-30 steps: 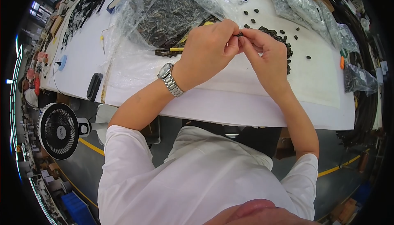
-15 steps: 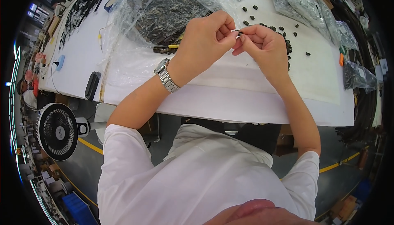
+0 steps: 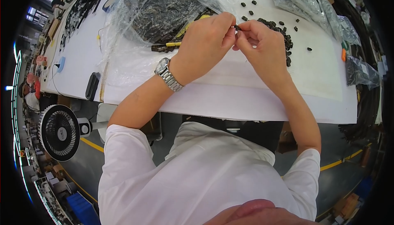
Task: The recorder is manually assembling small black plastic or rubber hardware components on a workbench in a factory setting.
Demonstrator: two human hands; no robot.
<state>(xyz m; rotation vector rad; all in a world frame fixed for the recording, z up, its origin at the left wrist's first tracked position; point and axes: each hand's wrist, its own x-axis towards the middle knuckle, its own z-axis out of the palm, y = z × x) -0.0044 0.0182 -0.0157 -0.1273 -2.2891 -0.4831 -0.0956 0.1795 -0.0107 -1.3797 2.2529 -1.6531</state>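
Observation:
My left hand and my right hand meet fingertip to fingertip above the white table. Between them they pinch a small black part, mostly covered by the fingers. Both hands are closed on it. Just behind my right hand lies a heap of small black pieces, partly hidden by that hand. To the left of and behind my left hand spreads a large clear plastic bag full of dark pieces. A yellow-handled tool sits beside my left wrist, partly covered.
Filled clear bags lie at the back right, with another bag at the right edge. A black oblong case rests at the table's front left. Black strips cover the far left. A fan stands below the table edge.
Both hands stay together, their fingertips slightly shifted around the small black part. My right hand has moved a little down, and more of the black heap behind it shows.

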